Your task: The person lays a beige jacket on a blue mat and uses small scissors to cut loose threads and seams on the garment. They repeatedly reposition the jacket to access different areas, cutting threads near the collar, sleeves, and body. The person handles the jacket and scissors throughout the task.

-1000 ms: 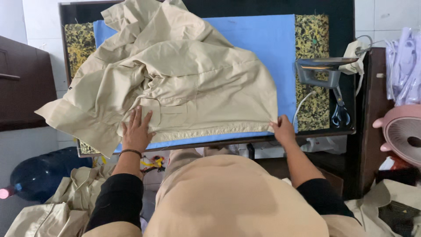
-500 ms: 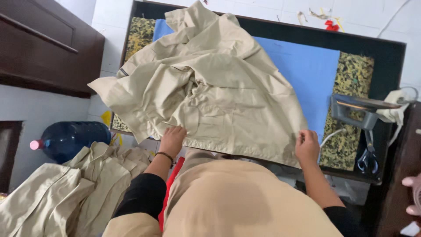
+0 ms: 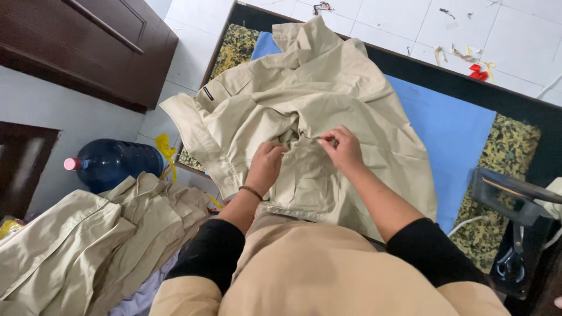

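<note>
A khaki shirt [image 3: 304, 117] lies rumpled over the middle of the blue pad [image 3: 451, 134] that covers the dark-framed table [image 3: 527, 102], its collar end pointing toward 12 o'clock and one sleeve trailing off toward 9 o'clock past the table's edge. Both hands are on the bunched cloth at the centre of the shirt. The left hand [image 3: 266, 164], with a thin dark band at its wrist, sits at about 7 o'clock of that bunch, fingers curled down into the folds and closed on the fabric. The right hand [image 3: 344, 149], just beside it toward 3 o'clock, has thumb and forefinger pinched together on a small fold of the shirt, the other fingers bent loosely behind. A yellow-and-black patterned pad [image 3: 506, 169] shows from under the blue one at 3 o'clock and again at 11 o'clock. At 4 o'clock, near the table's edge, stands a grey metal iron [image 3: 509, 193], with scissors [image 3: 509, 263] lying below it at 5 o'clock. On the floor at 8 o'clock lies a heap of khaki garments [image 3: 88, 246], and just above it at 9 o'clock a dark blue water jug [image 3: 117, 164] lies on its side with a pink cap; what it holds cannot be told. Dark wooden cabinets [image 3: 99, 52] fill the 10 o'clock corner.
</note>
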